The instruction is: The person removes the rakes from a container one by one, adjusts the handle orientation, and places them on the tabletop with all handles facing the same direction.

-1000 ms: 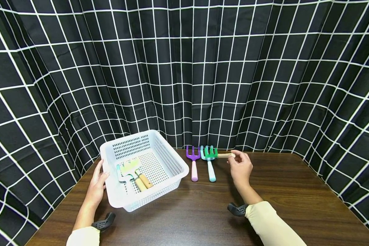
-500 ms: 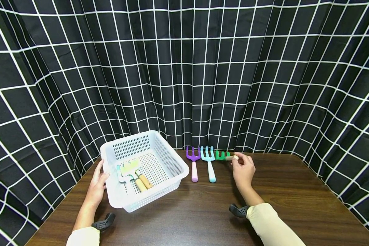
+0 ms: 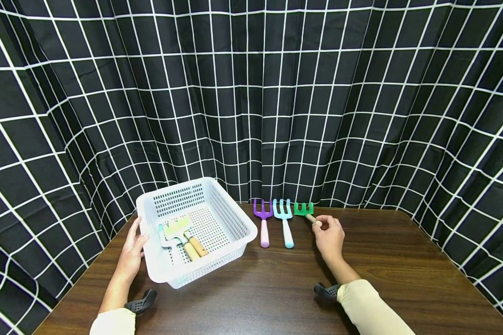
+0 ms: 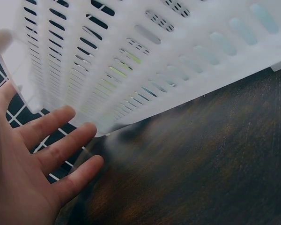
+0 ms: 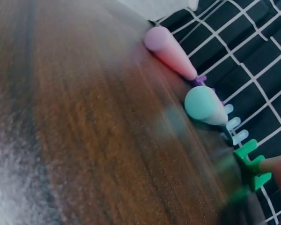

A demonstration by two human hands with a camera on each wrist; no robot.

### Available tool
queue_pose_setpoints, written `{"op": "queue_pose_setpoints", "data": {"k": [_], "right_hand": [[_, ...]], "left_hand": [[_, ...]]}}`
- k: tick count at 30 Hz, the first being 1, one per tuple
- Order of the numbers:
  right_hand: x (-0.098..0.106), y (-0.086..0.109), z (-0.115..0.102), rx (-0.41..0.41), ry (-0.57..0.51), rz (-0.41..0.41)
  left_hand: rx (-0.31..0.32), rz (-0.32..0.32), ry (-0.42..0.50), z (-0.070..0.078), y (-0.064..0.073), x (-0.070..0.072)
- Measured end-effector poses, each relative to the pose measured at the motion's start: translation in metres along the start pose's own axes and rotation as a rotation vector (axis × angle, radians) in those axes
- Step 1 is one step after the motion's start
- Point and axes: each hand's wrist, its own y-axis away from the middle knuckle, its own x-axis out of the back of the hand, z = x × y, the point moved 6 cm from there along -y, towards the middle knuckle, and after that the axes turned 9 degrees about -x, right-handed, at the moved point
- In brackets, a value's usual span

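My right hand (image 3: 330, 236) pinches the wooden handle end of a small green hand rake (image 3: 303, 209) near the table's back edge. Its tines point toward the curtain, and the handle slants down to the right. To its left lie a light blue garden fork (image 3: 288, 223) and a purple garden fork (image 3: 264, 223) with a pink handle. At the left, my left hand (image 3: 131, 253) touches the rim of a white plastic basket (image 3: 230, 242). In the left wrist view, several fingers (image 4: 68, 145) are spread straight beside the basket's slotted wall.
Inside the basket lie yellow-green tools with wooden handles (image 3: 194, 246) and a light blue tool (image 3: 165, 239). Brown wood forms the table (image 3: 276, 288). Behind its back edge hangs a black curtain with white grid lines (image 3: 251, 102).
The green rake has moved right, off the light blue fork. Its handle has turned from pointing right to slanting toward the front. My left hand and the basket stay in place.
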Motion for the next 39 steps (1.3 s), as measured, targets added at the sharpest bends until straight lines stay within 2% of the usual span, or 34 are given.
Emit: {"op": "queue_pose_setpoints", "data": {"k": [5, 12, 17, 27, 39], "right_hand": [[-0.006, 0.003, 0.005, -0.014, 0.08, -0.093], [-0.012, 0.008, 0.007, -0.062, 0.181, -0.267], [-0.013, 0.011, 0.008, -0.095, 0.238, -0.338], [-0.014, 0.015, 0.008, -0.097, 0.31, -0.391], [-0.014, 0.016, 0.005, -0.104, 0.328, -0.404]], "left_hand": [[0.0, -0.001, 0.003, 0.0, 0.0, 0.0], [-0.011, -0.003, 0.012, 0.001, 0.0, 0.0], [-0.01, 0.001, 0.011, 0.0, 0.0, 0.001], [-0.005, -0.001, 0.008, -0.001, -0.001, 0.001], [0.007, -0.005, 0.014, -0.002, -0.001, 0.001]]}}
